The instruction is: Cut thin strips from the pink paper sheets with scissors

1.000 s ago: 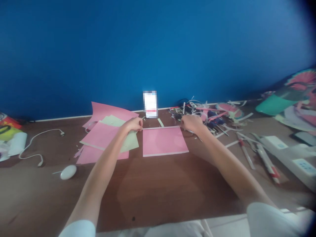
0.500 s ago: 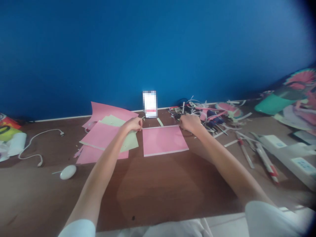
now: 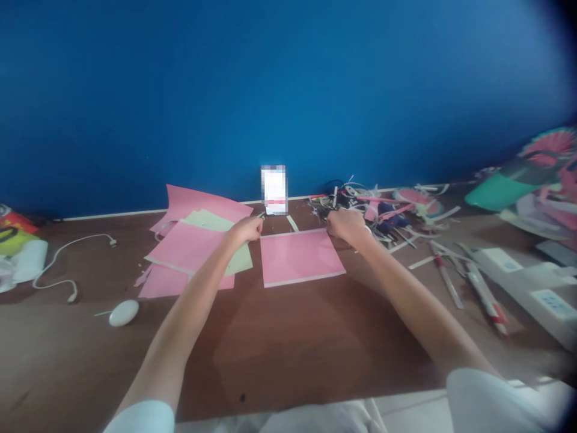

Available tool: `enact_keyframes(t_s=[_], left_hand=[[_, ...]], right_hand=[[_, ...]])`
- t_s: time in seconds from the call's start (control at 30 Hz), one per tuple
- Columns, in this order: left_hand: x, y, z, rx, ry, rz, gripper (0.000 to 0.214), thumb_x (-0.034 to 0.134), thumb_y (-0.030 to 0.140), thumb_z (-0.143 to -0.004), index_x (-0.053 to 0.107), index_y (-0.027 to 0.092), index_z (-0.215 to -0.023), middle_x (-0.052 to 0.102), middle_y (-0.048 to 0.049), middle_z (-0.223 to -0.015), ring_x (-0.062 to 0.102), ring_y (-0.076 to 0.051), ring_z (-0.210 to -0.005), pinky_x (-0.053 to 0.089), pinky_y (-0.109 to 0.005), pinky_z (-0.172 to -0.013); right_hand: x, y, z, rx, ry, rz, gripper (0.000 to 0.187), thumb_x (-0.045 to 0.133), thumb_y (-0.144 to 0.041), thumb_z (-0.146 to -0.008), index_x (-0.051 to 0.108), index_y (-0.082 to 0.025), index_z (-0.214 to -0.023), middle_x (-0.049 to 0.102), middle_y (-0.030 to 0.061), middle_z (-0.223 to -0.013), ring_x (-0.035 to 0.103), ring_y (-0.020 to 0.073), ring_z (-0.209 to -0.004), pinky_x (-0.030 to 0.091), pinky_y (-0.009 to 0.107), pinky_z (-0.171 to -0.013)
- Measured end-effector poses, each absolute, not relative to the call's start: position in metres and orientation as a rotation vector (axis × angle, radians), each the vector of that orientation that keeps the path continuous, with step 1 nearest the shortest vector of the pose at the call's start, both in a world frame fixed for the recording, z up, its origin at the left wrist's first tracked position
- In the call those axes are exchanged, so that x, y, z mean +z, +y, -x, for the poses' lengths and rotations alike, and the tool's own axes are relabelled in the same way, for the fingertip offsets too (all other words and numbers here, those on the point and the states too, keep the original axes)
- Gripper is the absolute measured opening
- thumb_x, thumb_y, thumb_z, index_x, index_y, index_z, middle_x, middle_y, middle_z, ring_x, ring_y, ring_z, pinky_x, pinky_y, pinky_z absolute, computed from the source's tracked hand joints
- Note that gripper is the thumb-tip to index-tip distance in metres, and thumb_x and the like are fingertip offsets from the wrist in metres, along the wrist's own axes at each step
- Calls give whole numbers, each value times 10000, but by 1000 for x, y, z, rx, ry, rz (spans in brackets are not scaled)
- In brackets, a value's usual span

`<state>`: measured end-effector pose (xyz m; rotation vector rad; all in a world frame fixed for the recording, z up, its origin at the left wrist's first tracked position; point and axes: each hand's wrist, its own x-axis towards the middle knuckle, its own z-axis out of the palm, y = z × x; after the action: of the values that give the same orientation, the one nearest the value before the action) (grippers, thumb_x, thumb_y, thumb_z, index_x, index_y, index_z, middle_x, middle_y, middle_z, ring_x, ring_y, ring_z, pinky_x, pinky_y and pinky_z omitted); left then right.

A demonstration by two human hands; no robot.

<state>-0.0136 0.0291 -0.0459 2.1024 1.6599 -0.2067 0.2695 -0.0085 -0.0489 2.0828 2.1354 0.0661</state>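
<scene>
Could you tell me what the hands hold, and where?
The pink sheet, by its far edge: left hand at its left corner, right hand at its right corner.

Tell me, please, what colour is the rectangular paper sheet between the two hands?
Pink: the rectangular paper sheet, best in the head view.

place: home craft desk | signs: pink paper sheets [image 3: 303, 258], paper scraps [image 3: 383, 213], power strip [image 3: 536, 288]
</scene>
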Motion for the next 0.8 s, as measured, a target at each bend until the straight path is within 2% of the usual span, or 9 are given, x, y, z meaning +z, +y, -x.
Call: enact_keyframes(t_s=[0.13, 0.23, 0.37, 0.47, 0.53, 0.6, 0.67, 0.8], left_hand=[[-44, 29, 13, -207, 1658, -2101, 162, 638, 132, -656, 587, 198, -795, 648, -30, -726, 592, -178, -676, 406, -244, -583], [-43, 29, 14, -232, 1686, -2077, 97, 670, 188, -674, 585, 194, -721, 625, -22, -603, 579, -177, -607, 402, -248, -573], [-44, 31, 19, -271, 1768, -2057, 231, 700, 322, -700, 556, 188, -579, 514, -6, -409, 530, -164, -498, 393, -255, -567], [-42, 30, 23, -228, 1798, -2111, 256, 695, 317, -712, 544, 183, -555, 501, -6, -412, 525, -162, -498, 384, -256, -570], [-38, 26, 20, -158, 1769, -2175, 181, 650, 270, -757, 570, 180, -622, 569, -30, -521, 553, -180, -555, 384, -267, -588], [-34, 20, 13, -59, 1700, -2259, 111, 555, 251, -834, 604, 181, -763, 643, -69, -714, 591, -205, -665, 392, -280, -626], [-33, 13, 0, 84, 1551, -2354, 181, 448, 276, -908, 601, 195, -960, 668, -89, -943, 613, -219, -814, 409, -285, -692], [-41, -2, -29, 397, 1064, -2342, 395, 412, 420, -942, 467, 225, -1281, 531, -90, -1339, 515, -233, -1180, 396, -304, -919]], right_hand=[[-46, -10, -269, 36, 2118, -2079, 338, 467, -203, -836, 697, -121, -1070, 689, 213, -1027, 650, 324, -985, 480, 379, -785], [-43, -12, -267, 16, 2128, -2064, 341, 468, -200, -835, 693, -121, -1080, 683, 217, -1048, 643, 330, -1003, 475, 389, -797], [-37, -16, -263, -2, 2114, -2059, 343, 497, -218, -834, 677, -118, -1108, 669, 233, -1080, 619, 321, -1059, 451, 385, -845], [-28, -19, -265, -9, 2148, -2051, 315, 506, -237, -830, 688, -145, -1070, 677, 203, -1065, 630, 323, -1022, 454, 383, -819], [-20, -21, -267, -4, 2190, -2053, 288, 502, -236, -822, 698, -176, -1025, 686, 170, -1040, 643, 317, -973, 455, 379, -786], [-13, -24, -270, -3, 2241, -2053, 268, 497, -244, -814, 702, -205, -981, 692, 142, -1012, 648, 310, -935, 448, 371, -757], [-6, -27, -270, -13, 2300, -2037, 246, 496, -271, -813, 703, -222, -937, 696, 121, -981, 645, 302, -911, 434, 355, -729], [8, -37, -268, -19, 2390, -2020, 244, 486, -343, -843, 697, -223, -862, 696, 96, -901, 632, 267, -848, 389, 313, -675]])
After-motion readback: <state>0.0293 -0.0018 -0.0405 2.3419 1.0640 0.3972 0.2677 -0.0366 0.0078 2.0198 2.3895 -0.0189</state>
